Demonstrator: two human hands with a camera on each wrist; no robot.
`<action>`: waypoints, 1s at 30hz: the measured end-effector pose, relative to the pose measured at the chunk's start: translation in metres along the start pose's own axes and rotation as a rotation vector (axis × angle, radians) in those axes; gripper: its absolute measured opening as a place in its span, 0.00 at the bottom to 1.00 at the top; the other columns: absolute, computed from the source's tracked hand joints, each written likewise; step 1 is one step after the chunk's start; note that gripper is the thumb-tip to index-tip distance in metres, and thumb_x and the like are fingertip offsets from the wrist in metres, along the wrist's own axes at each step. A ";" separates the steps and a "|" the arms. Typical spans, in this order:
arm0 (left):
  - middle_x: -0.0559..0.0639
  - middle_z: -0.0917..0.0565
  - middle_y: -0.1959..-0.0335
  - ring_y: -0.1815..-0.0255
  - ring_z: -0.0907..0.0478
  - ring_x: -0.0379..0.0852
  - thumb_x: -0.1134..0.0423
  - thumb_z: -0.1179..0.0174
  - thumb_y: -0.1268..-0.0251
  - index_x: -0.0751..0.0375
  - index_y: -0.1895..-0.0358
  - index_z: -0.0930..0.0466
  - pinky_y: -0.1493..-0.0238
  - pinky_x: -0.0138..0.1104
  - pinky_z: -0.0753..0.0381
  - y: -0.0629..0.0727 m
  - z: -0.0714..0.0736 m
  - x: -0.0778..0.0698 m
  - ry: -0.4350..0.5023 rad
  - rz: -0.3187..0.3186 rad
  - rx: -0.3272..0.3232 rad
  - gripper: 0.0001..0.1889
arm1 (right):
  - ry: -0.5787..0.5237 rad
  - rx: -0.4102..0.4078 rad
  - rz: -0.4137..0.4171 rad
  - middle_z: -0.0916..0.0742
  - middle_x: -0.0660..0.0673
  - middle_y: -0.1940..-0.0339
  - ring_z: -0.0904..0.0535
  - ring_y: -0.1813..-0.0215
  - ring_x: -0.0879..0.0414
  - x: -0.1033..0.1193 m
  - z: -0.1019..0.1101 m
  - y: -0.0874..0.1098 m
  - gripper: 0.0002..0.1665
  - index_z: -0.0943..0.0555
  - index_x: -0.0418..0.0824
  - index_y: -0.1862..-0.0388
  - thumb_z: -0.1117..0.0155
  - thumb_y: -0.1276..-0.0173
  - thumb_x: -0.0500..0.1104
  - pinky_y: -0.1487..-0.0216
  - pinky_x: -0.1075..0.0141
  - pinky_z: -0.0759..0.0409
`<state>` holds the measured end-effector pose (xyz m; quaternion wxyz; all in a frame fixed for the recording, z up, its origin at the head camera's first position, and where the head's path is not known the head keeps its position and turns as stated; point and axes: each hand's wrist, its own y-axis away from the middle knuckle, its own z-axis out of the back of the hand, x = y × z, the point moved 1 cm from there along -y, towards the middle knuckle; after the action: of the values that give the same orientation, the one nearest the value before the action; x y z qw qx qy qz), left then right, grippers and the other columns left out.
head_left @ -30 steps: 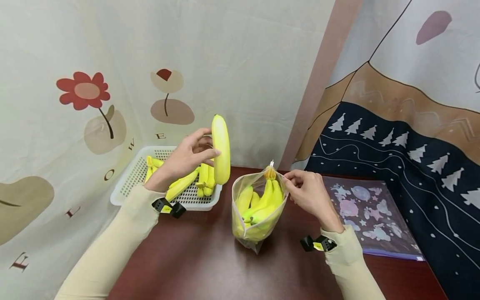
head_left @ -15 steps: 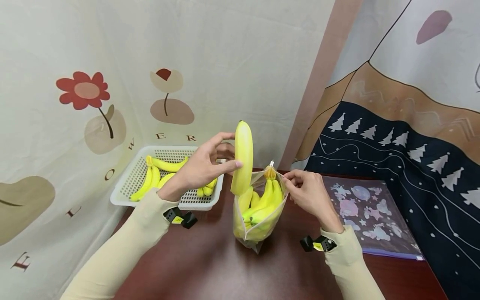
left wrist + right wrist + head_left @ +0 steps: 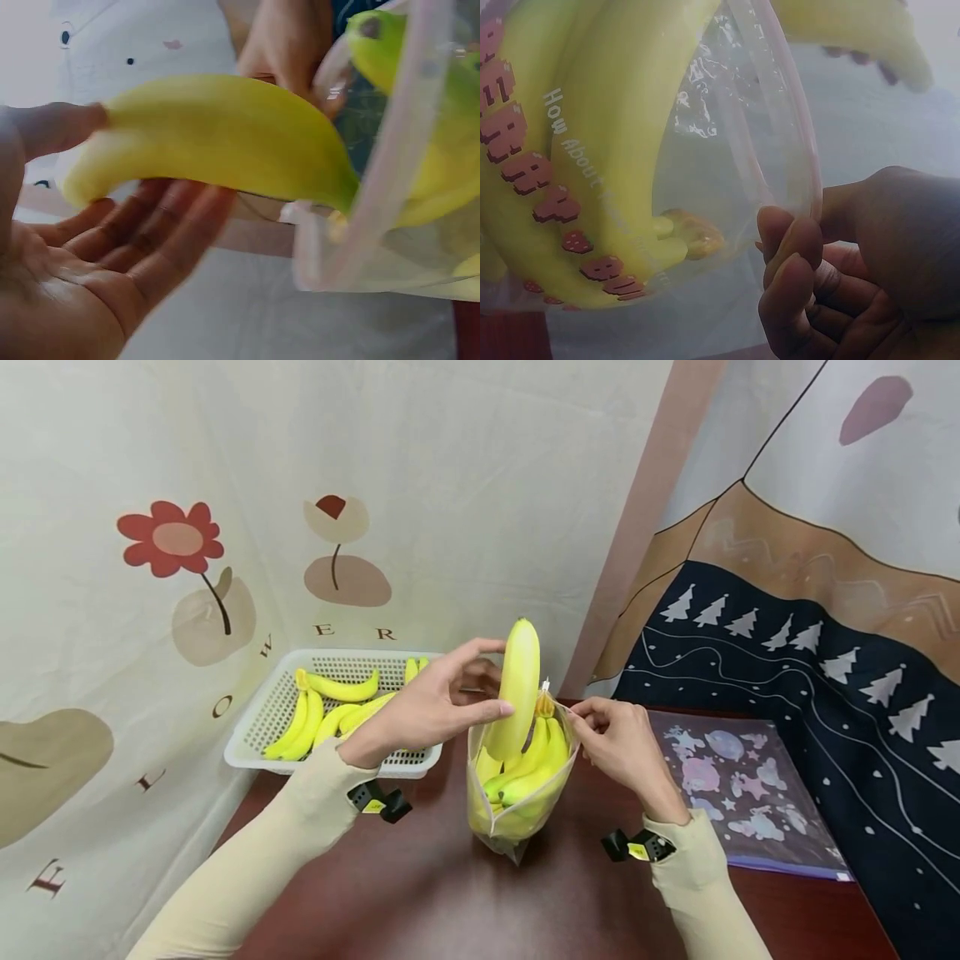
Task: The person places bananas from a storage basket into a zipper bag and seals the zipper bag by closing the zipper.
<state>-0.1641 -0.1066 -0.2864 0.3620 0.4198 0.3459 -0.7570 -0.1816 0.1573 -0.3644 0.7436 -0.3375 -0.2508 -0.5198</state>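
A single yellow banana [image 3: 519,689] stands nearly upright over the mouth of a clear zip bag [image 3: 480,818]. My left hand [image 3: 420,710] pinches it between thumb and fingers; in the left wrist view the banana [image 3: 225,139] points its greenish end at the bag's rim [image 3: 390,142]. Inside the bag lies a bunch of bananas [image 3: 536,768], stem end up at the back. My right hand [image 3: 615,747] pinches the right edge of the opening; thumb and fingertips on the rim show in the right wrist view, beside printed lettering on the bag [image 3: 735,150].
A white perforated basket [image 3: 247,743] with several bananas [image 3: 303,722] stands at the back left of the dark red table [image 3: 420,893]. At the right lies a flat patterned zip pouch [image 3: 742,785]. Printed fabric [image 3: 480,510] hangs behind the table.
My left hand has carried the banana rightward and down, from beside the basket to over the bag's mouth. My right hand has stayed at the bag's edge.
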 end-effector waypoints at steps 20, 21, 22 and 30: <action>0.54 0.09 0.52 0.50 0.11 0.44 0.64 0.32 0.33 0.59 0.31 0.27 0.45 0.36 0.14 -0.002 -0.019 0.030 -0.370 0.138 0.213 0.28 | -0.008 -0.025 -0.017 0.16 0.48 0.83 0.23 0.83 0.54 0.000 0.000 0.000 0.08 0.12 0.40 0.58 0.34 0.27 0.43 0.80 0.66 0.22; 0.55 0.09 0.51 0.50 0.11 0.44 0.64 0.32 0.33 0.59 0.30 0.27 0.45 0.36 0.14 -0.002 -0.020 0.030 -0.389 0.146 0.226 0.28 | -0.007 -0.028 -0.016 0.16 0.48 0.83 0.23 0.83 0.54 0.000 -0.001 0.000 0.08 0.12 0.40 0.58 0.34 0.27 0.43 0.80 0.66 0.23; 0.55 0.09 0.51 0.49 0.11 0.44 0.64 0.33 0.32 0.60 0.30 0.27 0.45 0.36 0.14 -0.002 -0.020 0.030 -0.405 0.151 0.243 0.28 | -0.007 -0.029 -0.015 0.16 0.48 0.83 0.23 0.83 0.54 0.001 -0.001 0.000 0.08 0.12 0.40 0.58 0.34 0.27 0.43 0.81 0.66 0.23; 0.54 0.09 0.54 0.46 0.15 0.40 0.65 0.40 0.30 0.67 0.30 0.27 0.48 0.32 0.17 -0.006 -0.023 0.030 -0.553 0.147 0.382 0.26 | -0.016 -0.027 -0.031 0.15 0.44 0.83 0.23 0.83 0.54 0.003 -0.003 -0.001 0.09 0.13 0.40 0.58 0.34 0.26 0.44 0.80 0.66 0.23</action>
<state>-0.1723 -0.0922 -0.3213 0.4105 0.2828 0.0553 -0.8651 -0.1816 0.1527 -0.3642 0.7287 -0.3478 -0.2547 -0.5321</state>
